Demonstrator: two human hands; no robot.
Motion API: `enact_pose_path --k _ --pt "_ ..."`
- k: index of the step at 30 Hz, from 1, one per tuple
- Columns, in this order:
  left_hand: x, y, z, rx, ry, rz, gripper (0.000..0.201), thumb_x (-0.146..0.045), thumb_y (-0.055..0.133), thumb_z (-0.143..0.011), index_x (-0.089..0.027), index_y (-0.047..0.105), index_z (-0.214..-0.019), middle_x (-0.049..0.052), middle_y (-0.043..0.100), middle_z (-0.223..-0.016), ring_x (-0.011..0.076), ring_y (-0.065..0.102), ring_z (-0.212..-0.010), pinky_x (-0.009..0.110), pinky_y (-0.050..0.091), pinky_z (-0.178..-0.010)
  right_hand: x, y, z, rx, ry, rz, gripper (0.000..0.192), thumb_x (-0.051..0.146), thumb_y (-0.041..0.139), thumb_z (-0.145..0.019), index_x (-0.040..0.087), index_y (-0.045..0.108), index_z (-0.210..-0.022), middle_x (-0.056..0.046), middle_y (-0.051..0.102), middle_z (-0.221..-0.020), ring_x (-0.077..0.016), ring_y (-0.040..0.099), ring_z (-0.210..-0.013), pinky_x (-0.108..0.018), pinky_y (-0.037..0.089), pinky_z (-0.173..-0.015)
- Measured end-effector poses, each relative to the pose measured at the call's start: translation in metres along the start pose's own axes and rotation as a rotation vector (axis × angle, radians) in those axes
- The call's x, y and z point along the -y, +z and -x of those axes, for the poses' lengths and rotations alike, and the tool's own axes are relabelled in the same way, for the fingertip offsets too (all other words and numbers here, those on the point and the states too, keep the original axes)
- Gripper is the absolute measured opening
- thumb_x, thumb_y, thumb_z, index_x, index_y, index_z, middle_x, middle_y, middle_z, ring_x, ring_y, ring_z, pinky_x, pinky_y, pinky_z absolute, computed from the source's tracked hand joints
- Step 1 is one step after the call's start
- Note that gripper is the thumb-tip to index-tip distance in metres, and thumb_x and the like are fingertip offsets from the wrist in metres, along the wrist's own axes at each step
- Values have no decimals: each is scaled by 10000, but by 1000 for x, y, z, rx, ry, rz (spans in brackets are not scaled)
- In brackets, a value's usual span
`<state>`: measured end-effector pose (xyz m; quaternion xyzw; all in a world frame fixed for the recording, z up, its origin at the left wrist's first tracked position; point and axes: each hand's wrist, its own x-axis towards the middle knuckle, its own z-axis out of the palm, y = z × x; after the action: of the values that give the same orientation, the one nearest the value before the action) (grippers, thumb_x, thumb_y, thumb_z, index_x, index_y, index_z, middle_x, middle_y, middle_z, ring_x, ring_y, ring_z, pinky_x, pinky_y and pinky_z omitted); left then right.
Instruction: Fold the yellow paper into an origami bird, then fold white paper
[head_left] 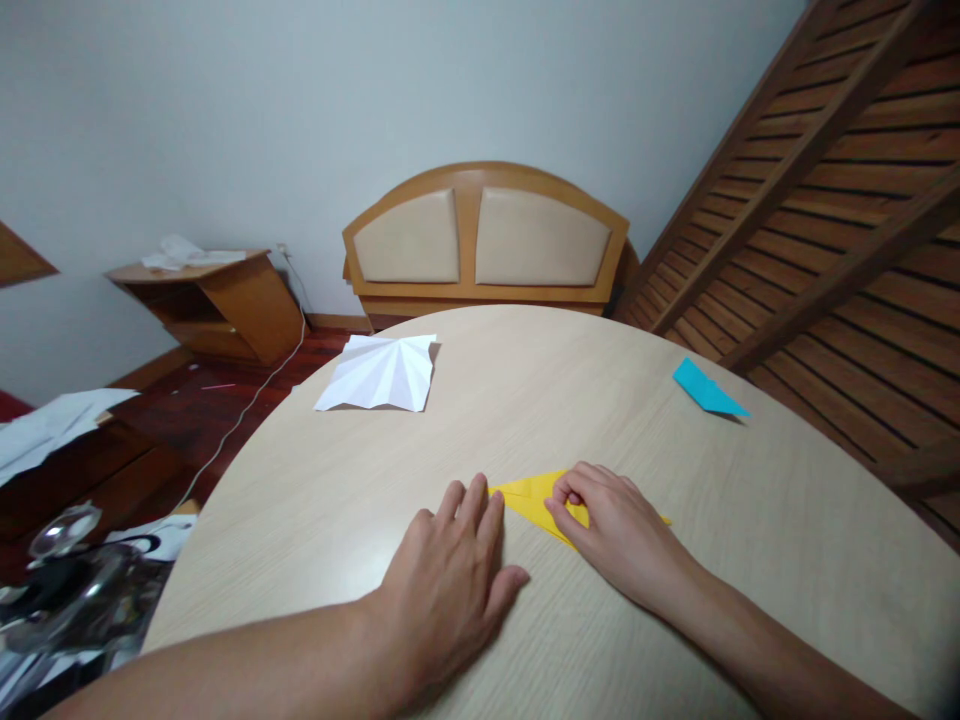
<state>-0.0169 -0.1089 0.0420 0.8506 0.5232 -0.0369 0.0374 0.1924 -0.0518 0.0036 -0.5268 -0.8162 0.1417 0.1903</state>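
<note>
A yellow sheet of folded paper (531, 492) lies on the table, its narrow point toward the left. My left hand (450, 575) rests palm down with fingers stretched out, the fingertips touching that narrow point. Over the wider right part, my right hand (619, 525) has its thumb and index finger pinched together at the paper. A small yellow tip shows beyond the right hand's far side, while the rest of that end is hidden under the hand.
The round wooden table (300, 530) carries a creased white paper (381, 375) at the back left and a folded blue paper (706, 388) at the back right. Beyond stand a headboard (484, 235) and a small cabinet (240, 300). Slatted wood (817, 200) leans at the right.
</note>
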Motion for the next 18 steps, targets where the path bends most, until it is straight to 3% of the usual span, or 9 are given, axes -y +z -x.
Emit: enact_pose_path --k 4,10,14,18 --pt "12 -10 -3 5 18 15 435 -478 415 -1012 -175 574 -1281 168 601 -1283 358 595 -1100 514 579 -787 -1 1 0 -16 -16 -6 169 222 567 -932 219 625 -773 -31 669 -823 -220 632 -827 -353 417 -721" --pt "30 -14 -5 -12 77 32 348 -391 455 -1003 -164 600 -1223 149 631 -1212 325 612 -1055 463 567 -815 -1 0 0 -6 0 -3 164 213 573 -920 221 611 -760 -30 669 -815 -225 639 -828 -354 421 -721" --pt "26 -16 -4 -3 29 40 328 -377 423 -1007 -143 622 -1120 159 660 -1123 322 648 -984 466 572 -791 0 0 0 -4 5 -5 176 212 569 -927 221 602 -754 -30 665 -812 -224 638 -831 -354 417 -724" --pt "18 -13 -8 -87 35 108 298 -349 428 -994 -155 590 -1153 139 678 -1058 298 654 -929 454 569 -788 1 0 -1 -3 6 -4 173 203 565 -928 216 594 -759 -31 659 -815 -226 632 -836 -357 411 -728"
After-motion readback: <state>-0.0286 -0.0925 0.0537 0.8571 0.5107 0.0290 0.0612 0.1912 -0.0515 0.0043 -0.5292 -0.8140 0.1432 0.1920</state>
